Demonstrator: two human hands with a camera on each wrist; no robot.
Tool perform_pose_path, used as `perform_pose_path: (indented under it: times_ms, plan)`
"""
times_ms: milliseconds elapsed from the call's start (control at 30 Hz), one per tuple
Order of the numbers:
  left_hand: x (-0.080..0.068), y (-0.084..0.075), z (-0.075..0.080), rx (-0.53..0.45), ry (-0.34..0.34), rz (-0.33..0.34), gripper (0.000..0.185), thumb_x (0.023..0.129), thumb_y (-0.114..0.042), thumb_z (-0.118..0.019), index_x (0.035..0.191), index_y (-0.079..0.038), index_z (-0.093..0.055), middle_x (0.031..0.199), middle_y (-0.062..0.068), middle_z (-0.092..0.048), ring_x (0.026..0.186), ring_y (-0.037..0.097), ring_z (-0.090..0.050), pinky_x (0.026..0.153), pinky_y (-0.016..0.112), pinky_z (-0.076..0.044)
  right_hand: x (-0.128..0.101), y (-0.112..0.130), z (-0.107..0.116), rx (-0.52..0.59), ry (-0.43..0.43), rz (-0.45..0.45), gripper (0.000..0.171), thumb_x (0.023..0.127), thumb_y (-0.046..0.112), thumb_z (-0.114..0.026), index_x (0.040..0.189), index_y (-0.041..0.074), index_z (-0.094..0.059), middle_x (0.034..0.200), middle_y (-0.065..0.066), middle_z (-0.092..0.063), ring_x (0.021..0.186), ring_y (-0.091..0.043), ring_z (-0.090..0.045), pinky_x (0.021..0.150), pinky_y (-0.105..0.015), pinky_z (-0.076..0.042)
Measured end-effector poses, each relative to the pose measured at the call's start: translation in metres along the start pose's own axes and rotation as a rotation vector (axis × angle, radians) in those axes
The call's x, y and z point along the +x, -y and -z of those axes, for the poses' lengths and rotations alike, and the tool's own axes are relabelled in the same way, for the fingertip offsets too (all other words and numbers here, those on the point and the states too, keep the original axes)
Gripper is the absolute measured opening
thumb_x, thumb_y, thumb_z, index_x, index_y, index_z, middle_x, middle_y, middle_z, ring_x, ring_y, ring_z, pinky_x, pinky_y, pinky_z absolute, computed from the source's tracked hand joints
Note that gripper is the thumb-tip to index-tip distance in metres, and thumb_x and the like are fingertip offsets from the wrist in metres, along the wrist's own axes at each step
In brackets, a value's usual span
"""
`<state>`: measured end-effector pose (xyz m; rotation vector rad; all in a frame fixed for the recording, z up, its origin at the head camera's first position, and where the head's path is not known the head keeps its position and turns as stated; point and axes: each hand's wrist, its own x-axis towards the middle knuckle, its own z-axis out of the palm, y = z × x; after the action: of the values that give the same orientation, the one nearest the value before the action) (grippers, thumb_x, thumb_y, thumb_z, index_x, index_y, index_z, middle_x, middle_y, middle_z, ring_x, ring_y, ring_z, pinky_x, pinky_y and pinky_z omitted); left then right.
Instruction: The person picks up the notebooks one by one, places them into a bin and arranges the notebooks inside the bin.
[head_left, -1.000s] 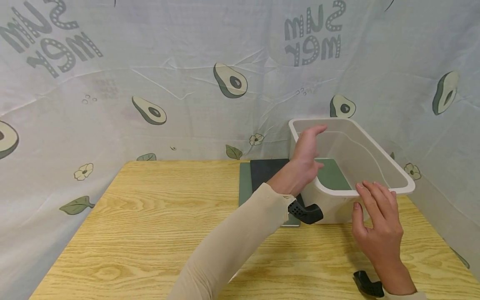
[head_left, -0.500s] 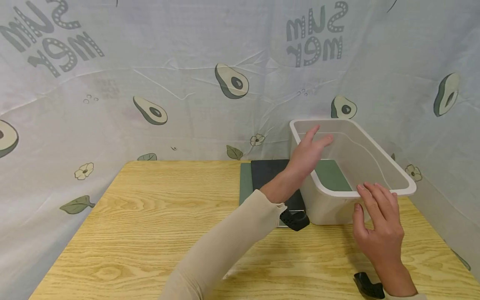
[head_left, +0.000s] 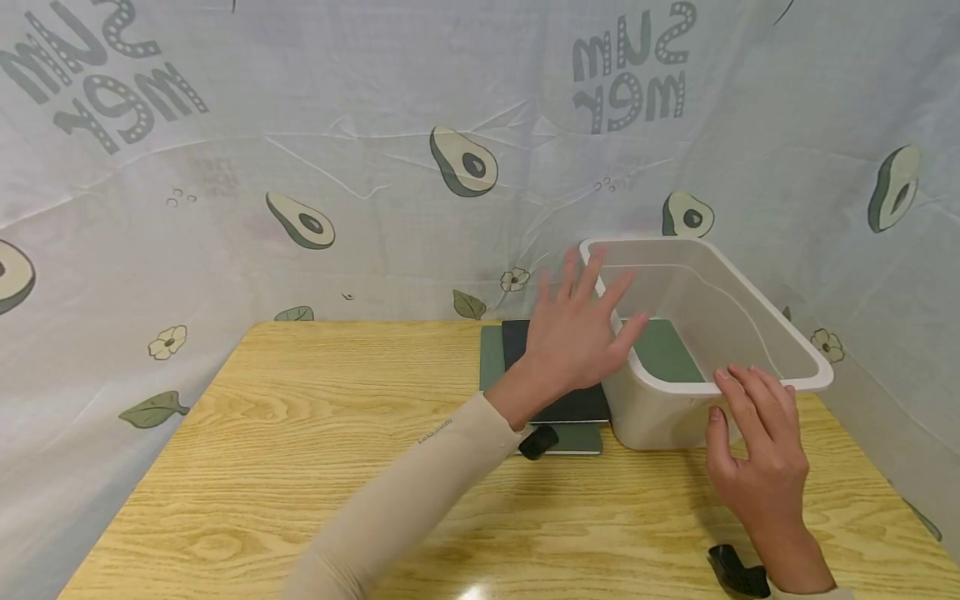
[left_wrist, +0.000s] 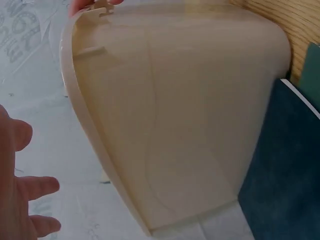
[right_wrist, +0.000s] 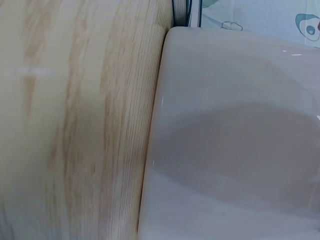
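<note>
A white plastic bin (head_left: 705, 333) stands at the far right of the wooden table (head_left: 300, 433), with a green book (head_left: 663, 350) lying flat inside it. The left hand (head_left: 573, 337) hovers just left of the bin's left wall, fingers (head_left: 592, 275) spread and released, holding nothing. Beneath it a black book (head_left: 555, 367) lies on another green book (head_left: 491, 367). The right hand (head_left: 757, 450) rests straight fingers on the bin's near rim.

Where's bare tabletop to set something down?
Free: the wooden table's left half, from the backdrop to the near edge, up to the books. Crowded: far right, where the bin, books and both hands, left and right, cluster.
</note>
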<state>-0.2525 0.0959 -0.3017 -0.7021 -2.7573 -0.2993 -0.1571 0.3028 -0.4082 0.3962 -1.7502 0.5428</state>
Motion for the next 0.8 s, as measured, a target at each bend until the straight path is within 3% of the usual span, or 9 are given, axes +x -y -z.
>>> perform_pose_path:
  times_ms: [67,200,533,800]
  plan:
    - [-0.003,0.004,0.0,0.064,0.005,0.002,0.064,0.11,-0.067,-0.027,0.168,-0.042,-0.027,0.182,0.003,-0.008,0.168,0.035,-0.005,0.131,0.064,-0.02,0.0,0.0,0.0,-0.004,0.001,-0.003,0.036,0.102,0.02,-0.06,0.122,-0.005,-0.076,0.12,-0.032,-0.072,0.116,-0.055,-0.061,0.123,-0.058,-0.04]
    - [-0.008,0.013,0.001,0.077,0.03,0.013,0.065,0.109,-0.068,-0.026,0.169,-0.042,-0.025,0.182,0.004,-0.005,0.168,0.037,-0.004,0.131,0.065,-0.017,0.0,0.0,0.0,-0.008,-0.002,-0.009,0.035,0.101,0.018,-0.06,0.122,-0.005,-0.076,0.12,-0.032,-0.072,0.116,-0.055,-0.061,0.122,-0.061,-0.04]
    - [-0.015,0.028,0.005,-0.008,0.033,0.056,0.064,0.111,-0.064,-0.029,0.17,-0.039,-0.025,0.182,0.003,-0.003,0.168,0.036,-0.001,0.131,0.068,-0.011,0.0,0.001,0.0,-0.006,0.005,-0.012,0.035,0.1,0.018,-0.06,0.122,-0.005,-0.076,0.121,-0.032,-0.072,0.117,-0.055,-0.061,0.123,-0.06,-0.039]
    - [-0.02,0.041,-0.002,-0.047,0.048,0.086,0.064,0.111,-0.062,-0.029,0.17,-0.038,-0.022,0.182,0.003,-0.002,0.168,0.036,0.0,0.131,0.068,-0.011,0.0,0.001,-0.001,-0.003,0.004,-0.007,0.035,0.1,0.018,-0.06,0.121,-0.005,-0.076,0.12,-0.032,-0.072,0.117,-0.054,-0.061,0.122,-0.062,-0.039]
